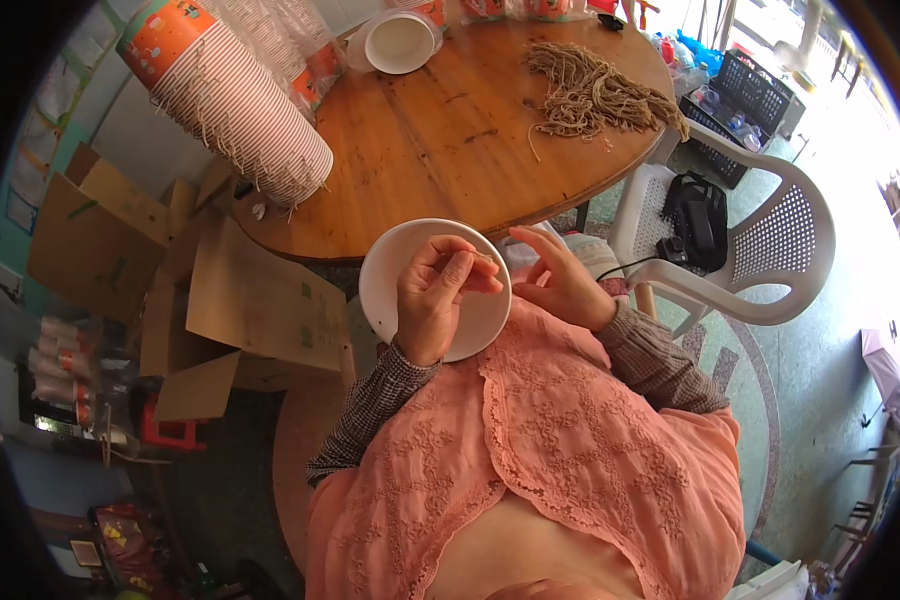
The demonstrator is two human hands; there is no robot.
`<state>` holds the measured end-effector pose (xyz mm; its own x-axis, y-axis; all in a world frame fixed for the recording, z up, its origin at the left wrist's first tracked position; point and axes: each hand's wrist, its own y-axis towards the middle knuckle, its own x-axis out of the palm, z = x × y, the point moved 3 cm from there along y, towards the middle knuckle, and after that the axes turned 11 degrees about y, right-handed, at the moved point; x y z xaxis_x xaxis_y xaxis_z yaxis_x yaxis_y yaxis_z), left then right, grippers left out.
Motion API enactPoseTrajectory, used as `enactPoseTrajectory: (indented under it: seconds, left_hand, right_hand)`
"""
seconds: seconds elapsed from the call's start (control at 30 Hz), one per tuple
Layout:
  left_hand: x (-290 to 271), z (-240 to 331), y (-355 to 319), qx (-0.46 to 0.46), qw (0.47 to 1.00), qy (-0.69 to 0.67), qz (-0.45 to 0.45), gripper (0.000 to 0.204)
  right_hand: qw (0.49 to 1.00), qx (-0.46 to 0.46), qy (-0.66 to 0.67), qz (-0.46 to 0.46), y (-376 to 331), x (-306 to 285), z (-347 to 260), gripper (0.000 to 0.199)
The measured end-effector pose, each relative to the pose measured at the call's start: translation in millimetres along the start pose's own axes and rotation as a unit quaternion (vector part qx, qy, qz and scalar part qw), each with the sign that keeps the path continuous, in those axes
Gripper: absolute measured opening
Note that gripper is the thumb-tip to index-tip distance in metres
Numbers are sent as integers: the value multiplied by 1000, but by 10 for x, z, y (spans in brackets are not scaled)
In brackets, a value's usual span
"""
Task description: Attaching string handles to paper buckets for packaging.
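Observation:
A white paper cup [390, 285] is in front of my chest, its open mouth facing up at me. My left hand [432, 300] grips its rim, thumb and forefinger pinching a short piece of tan string [485, 262] at the edge. Just right of the cup, my right hand [562, 282] hovers with its fingers spread, fingertips close to the string; whether it touches the string I cannot tell. Further strings lie in a tan pile [595, 95] on the round wooden table [450, 130].
A long tilted stack of orange-printed paper cups [235, 95] with strings hanging out lies on the table's left. Another white cup [400, 42] sits at the far edge. Open cardboard boxes [230, 300] stand left; a white plastic chair [760, 240] with a black bag [695, 220] stands right.

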<state>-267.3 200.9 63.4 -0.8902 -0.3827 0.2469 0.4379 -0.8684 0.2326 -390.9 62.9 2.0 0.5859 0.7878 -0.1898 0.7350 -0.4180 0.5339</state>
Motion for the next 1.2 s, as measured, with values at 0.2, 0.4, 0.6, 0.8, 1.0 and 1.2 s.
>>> enactPoseTrajectory:
  seconds: [0.2, 0.4, 0.6, 0.8, 1.0, 1.2]
  left_hand:
    - [-18, 5, -21, 12, 1000, -2, -6, 14]
    - [95, -10, 60, 8, 998, 59, 19, 13]
    - [219, -31, 145, 33, 979, 200, -29, 12]
    - [242, -47, 122, 30, 972, 223, -71, 14]
    - [218, -68, 133, -63, 987, 109, -100, 15]
    - [238, -155, 112, -119, 991, 13, -55, 17]
  right_hand:
    - [898, 321, 254, -163, -9, -76, -104, 37]
    - [972, 191, 76, -114, 5, -372, -604, 9]
    - [979, -125, -135, -91, 174, -271, -1229, 14]
    - [984, -141, -107, -34, 405, -284, -999, 18]
    - [994, 25, 93, 55, 353, -372, -527, 18]
    - [994, -34, 97, -35, 193, -397, -598, 26]
